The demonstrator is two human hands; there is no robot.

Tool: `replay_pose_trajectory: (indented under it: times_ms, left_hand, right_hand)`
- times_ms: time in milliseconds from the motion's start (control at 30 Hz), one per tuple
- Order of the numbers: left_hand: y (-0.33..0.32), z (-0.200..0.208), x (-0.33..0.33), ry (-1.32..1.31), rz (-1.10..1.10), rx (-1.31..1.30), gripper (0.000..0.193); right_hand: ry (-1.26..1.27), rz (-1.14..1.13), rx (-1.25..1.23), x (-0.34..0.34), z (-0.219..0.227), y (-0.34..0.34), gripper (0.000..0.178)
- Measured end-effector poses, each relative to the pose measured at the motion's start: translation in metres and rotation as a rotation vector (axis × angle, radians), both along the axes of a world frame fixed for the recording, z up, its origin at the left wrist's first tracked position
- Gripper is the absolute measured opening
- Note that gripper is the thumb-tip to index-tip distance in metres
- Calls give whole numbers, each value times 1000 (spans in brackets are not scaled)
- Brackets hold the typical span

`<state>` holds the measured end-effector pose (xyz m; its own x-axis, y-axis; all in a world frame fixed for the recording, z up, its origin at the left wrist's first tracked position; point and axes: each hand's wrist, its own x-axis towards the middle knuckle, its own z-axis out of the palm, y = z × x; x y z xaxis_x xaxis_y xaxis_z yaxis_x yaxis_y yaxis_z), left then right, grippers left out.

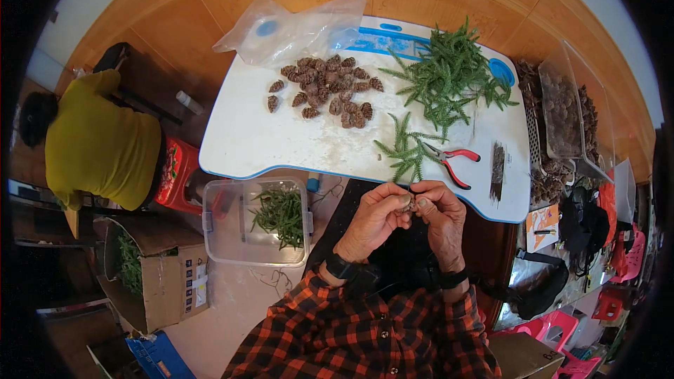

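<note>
My left hand (380, 215) and my right hand (441, 216) meet just off the front edge of the white table (281, 133). Fingers of both are pinched together on a small, rough brown piece (412, 206), mostly hidden, so its kind does not show. Just beyond them lie pliers (449, 160) with red and black handles, jaws against a loose green sprig (405, 151). A heap of brown pine cones (328, 86) sits at the table's middle. Farther right is a pile of green artificial sprigs (453, 74). A bundle of thin dark wires (498, 172) rests near the right edge.
A clear plastic bag (291, 28) lies at the back. Below the table's left side stands a clear bin (225, 238) holding greenery, near a cardboard box (165, 281). A person in a yellow top (105, 140) bends at far left. Crates of cones (562, 112) stand right.
</note>
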<state>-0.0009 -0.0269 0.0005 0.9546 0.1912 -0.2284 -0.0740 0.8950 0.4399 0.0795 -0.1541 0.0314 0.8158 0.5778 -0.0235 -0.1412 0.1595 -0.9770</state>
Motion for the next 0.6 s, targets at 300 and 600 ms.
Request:
replay_pose_trajectory:
  times_ms: [300,600]
  left_hand:
    - [3,-7,-1,-27,-93,-71,8]
    - [2,-11,-1,-98,-113,-114,10]
  right_hand:
    - [253,170,83,10,-2,-4,3]
    - [243,198,175,15,-6,-6,3]
